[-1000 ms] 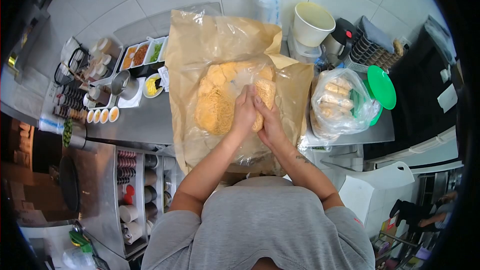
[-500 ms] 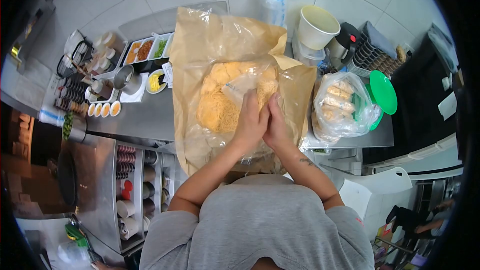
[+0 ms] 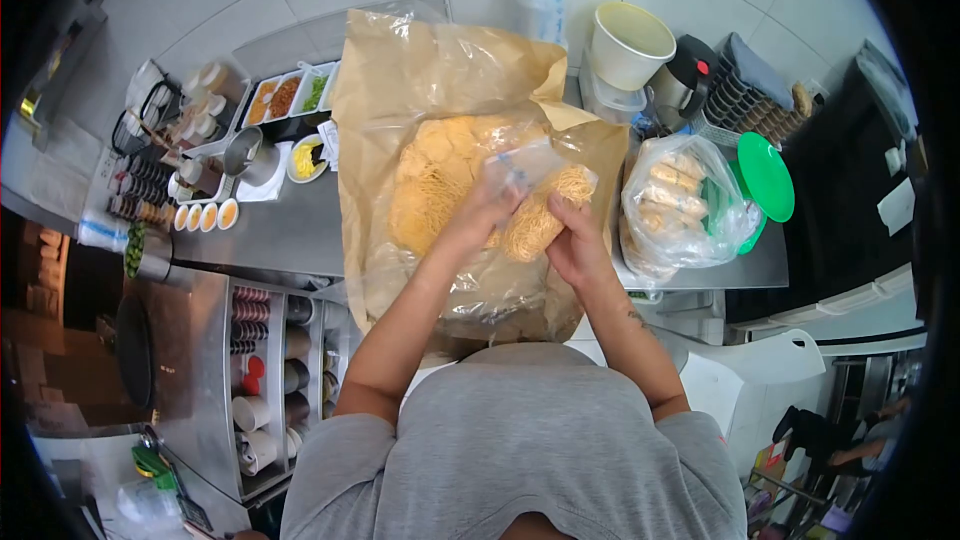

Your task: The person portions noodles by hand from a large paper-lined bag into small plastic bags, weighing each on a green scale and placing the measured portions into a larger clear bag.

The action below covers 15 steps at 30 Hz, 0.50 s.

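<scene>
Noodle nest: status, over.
Right hand gripping yellow dried noodle nest. Left hand pinching small clear plastic bag. Both over brown paper sack. Nothing blocking.

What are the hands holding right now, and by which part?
The right hand grips a noodle bundle by its near end. The left hand seems to pinch the plastic liner by a loose edge, beside the bundle.
</scene>
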### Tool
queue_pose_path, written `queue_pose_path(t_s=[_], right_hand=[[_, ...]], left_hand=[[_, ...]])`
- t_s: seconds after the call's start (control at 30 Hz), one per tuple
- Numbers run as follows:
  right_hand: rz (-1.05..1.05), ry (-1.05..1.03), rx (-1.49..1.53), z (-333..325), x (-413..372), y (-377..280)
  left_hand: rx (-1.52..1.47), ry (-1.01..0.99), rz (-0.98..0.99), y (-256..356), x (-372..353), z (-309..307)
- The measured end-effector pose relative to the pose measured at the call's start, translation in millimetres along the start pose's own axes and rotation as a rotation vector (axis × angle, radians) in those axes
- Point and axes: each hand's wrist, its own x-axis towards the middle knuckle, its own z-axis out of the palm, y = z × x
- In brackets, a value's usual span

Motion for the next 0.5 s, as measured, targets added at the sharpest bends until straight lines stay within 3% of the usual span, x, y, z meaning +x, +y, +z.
queue_pose_path(t_s=[0.1, 0.2, 0.3, 0.4, 0.5], right_hand=[[-0.177, 0.164, -0.137, 1, 1, -11], [-0.294, 0.275, -0.168, 4, -8, -29], [-0.329, 0.303, -0.147, -14, -6, -66], [-0.490, 0.341, -0.292, -37, -16, -116], [-0.460, 0.540, -1.049, -80, -22, -156]], left_hand=[[1.056, -0.223, 0.359, 3, -11, 35], [1.077, -0.197, 0.588, -18, 0, 50], [1.086, -0.272, 0.646, -1, 19, 81], [0.714, -0.301, -0.015, 15, 42, 112], [0.668, -0.305, -0.182, -20, 91, 126]])
